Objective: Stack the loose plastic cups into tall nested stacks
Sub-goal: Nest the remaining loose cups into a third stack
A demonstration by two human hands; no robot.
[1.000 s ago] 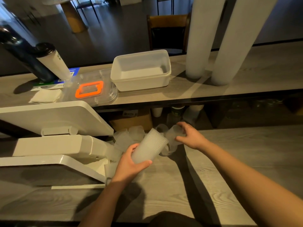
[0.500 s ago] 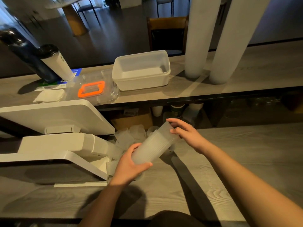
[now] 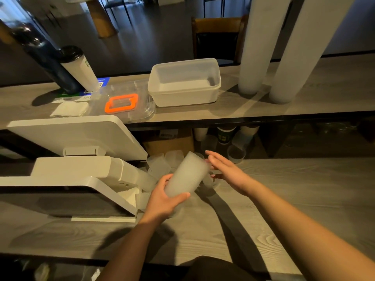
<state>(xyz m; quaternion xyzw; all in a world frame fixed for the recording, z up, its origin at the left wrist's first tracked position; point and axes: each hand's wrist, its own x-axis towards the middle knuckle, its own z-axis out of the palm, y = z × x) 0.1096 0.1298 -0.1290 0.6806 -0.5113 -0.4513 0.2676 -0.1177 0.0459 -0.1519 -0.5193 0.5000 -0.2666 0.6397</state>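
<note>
My left hand grips the base end of a short nested stack of frosted plastic cups, tilted with its mouth pointing up and to the right. At that mouth my right hand lies flat, fingers straight, palm against the rim. Several loose frosted cups lie in a heap on the lower counter behind the stack, partly hidden by it. Two tall finished cup stacks stand on the upper shelf at the right.
A white point-of-sale terminal fills the left side. The upper shelf carries an empty white tub, a clear lid with an orange handle, napkins and two bottles. Paper cups sit under the shelf. Grey wooden counter stretches right.
My right hand carried a cup from the heap to the stack's mouth and pushed it in; its fingers have now straightened against the rim. The stack sits slightly more upright.
</note>
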